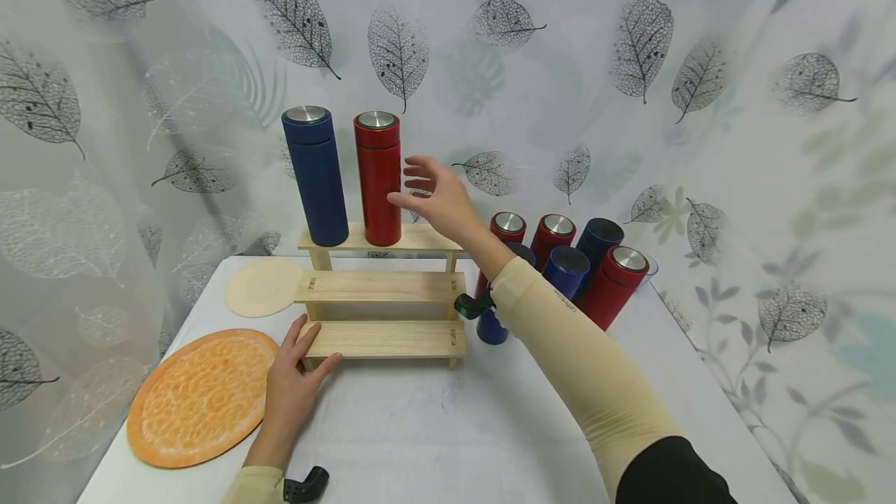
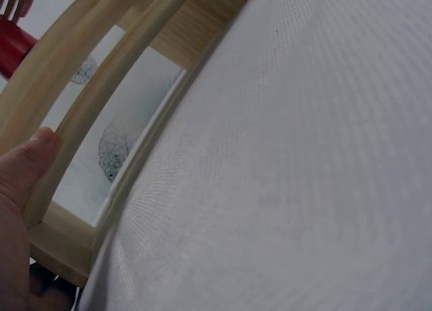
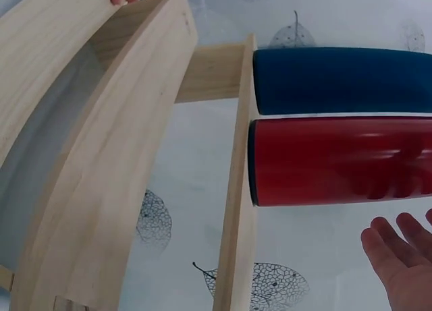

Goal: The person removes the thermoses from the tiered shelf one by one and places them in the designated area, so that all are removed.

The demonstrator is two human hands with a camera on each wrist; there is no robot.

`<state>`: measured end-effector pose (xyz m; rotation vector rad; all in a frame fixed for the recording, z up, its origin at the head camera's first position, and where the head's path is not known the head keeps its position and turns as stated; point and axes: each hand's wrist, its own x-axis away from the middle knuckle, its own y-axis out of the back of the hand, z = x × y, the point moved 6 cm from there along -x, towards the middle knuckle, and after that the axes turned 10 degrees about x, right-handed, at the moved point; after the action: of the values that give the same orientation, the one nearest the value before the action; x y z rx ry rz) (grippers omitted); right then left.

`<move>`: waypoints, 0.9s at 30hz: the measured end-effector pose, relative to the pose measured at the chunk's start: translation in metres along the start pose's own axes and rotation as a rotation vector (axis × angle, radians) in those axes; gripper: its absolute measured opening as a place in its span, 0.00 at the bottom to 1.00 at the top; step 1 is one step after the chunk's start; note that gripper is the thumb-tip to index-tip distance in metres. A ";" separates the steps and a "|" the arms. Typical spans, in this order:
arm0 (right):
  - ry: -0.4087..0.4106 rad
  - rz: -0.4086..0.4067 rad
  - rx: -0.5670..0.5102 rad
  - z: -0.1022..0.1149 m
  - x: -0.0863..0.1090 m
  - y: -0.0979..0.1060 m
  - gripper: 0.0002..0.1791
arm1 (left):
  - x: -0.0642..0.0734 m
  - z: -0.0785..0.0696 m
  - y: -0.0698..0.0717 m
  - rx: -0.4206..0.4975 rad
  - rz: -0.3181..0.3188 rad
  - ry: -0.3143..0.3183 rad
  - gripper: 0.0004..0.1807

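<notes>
A three-step wooden rack (image 1: 386, 286) stands on the table. My left hand (image 1: 290, 383) grips its front left corner, the thumb (image 2: 34, 156) lying on the front edge and the other fingers round the side. On the top step a blue thermos flask (image 1: 317, 177) and a red thermos flask (image 1: 379, 185) stand upright side by side. Just right of the red flask is my right hand (image 1: 441, 197), fingers spread and holding nothing. In the right wrist view its fingertips (image 3: 381, 230) show apart from the red flask.
Several more red and blue flasks, among them a tilted red one (image 1: 613, 286), are grouped right of the rack, partly behind my right forearm. A round orange mat (image 1: 203, 399) and a pale round disc (image 1: 262, 287) lie at the left. Behind hangs a leaf-patterned curtain (image 1: 532, 92).
</notes>
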<state>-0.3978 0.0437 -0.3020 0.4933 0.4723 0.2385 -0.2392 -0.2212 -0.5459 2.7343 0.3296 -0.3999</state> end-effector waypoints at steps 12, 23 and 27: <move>-0.016 0.008 -0.020 -0.006 -0.005 -0.015 0.43 | 0.000 0.002 0.000 -0.006 -0.007 -0.024 0.40; -0.049 -0.024 0.022 -0.009 -0.008 -0.022 0.42 | 0.000 0.002 0.000 -0.001 -0.004 -0.025 0.39; -0.060 -0.027 0.025 -0.007 -0.011 -0.025 0.42 | 0.000 0.002 0.001 0.000 -0.003 -0.023 0.39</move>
<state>-0.4082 0.0217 -0.3160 0.5163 0.4239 0.1914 -0.2391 -0.2224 -0.5476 2.7275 0.3275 -0.4312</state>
